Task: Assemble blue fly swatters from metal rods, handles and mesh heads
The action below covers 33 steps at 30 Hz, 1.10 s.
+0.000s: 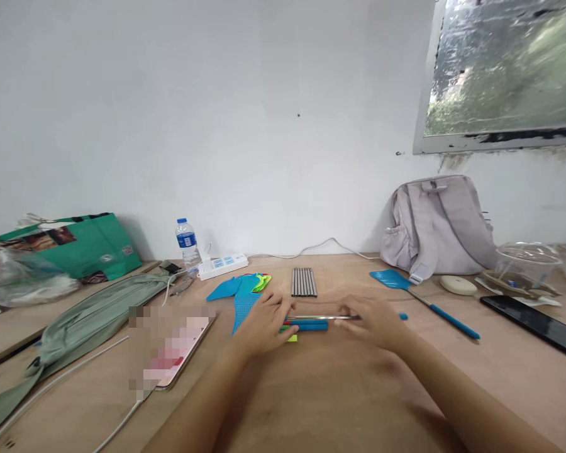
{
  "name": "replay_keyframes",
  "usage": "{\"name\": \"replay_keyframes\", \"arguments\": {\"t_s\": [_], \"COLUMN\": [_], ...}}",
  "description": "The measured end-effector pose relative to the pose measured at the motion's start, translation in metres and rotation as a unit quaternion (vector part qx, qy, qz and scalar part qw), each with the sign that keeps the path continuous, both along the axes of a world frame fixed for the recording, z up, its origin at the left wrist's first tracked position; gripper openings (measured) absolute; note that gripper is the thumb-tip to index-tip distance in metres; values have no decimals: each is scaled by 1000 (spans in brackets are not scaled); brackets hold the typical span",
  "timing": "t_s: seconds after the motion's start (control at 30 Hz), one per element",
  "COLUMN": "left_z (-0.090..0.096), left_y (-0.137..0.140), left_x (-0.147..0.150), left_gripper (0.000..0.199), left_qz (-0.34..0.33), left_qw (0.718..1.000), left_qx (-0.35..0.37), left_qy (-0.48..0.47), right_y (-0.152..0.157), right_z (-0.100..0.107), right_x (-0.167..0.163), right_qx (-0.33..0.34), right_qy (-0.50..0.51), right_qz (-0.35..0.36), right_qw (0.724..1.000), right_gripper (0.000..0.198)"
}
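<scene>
A thin metal rod (317, 318) stretches between my two hands, low over the wooden table. My right hand (371, 319) pinches its right part between thumb and fingers. Curled around the rod's left end is my left hand (263, 324), whose fingers partly hide what they touch. Just below the rod lie blue tube handles (314, 326), with red and green ones partly covered by my left hand. Blue mesh fly swatter heads (246, 302) and a yellow-green one (262, 283) are piled beyond my left hand. A row of several metal rods (304, 282) lies farther back.
To the right rests a blue fly swatter (446, 311) with a metal shaft, near a black phone (538, 324), a soap-like oval (458, 285) and a backpack (446, 226). At left are a charging phone (179, 352), green fabric bag (99, 314), bottle (187, 242) and power strip (223, 266).
</scene>
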State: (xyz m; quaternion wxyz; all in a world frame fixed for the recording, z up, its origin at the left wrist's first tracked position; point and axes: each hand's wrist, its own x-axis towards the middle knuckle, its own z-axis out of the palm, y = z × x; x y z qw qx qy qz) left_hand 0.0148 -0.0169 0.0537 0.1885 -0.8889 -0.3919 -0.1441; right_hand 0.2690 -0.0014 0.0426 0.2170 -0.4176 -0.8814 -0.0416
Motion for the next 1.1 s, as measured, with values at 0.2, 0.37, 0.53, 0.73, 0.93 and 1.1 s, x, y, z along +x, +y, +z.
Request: {"name": "replay_keyframes", "arguments": {"t_s": [0.2, 0.37, 0.53, 0.73, 0.93, 1.1], "left_z": [-9, -10, -11, -14, -13, -11], "left_y": [-6, -9, -12, -15, -18, -20], "left_x": [19, 27, 34, 37, 41, 42], "left_gripper": [19, 20, 24, 35, 32, 31], "left_qz": [-20, -13, -10, -1, -8, -1], "left_qw": [999, 999, 994, 991, 991, 993], "left_qx": [-27, -44, -77, -96, -93, -92], "left_qy": [17, -10, -76, -98, -97, -73], "right_y": [-28, -34, -32, -40, -43, -46], "right_z": [-7, -13, -14, -8, -6, -8], "right_x": [-45, -54, -52, -55, -57, -58], "right_qx": [-4, -7, 32, 11, -17, -19], "right_qy": [-31, -3, -25, -52, -62, -45], "right_qz": [5, -23, 2, 2, 0, 5], "right_qw": [1000, 1000, 999, 999, 998, 999], "right_gripper": [27, 22, 25, 24, 25, 22]}}
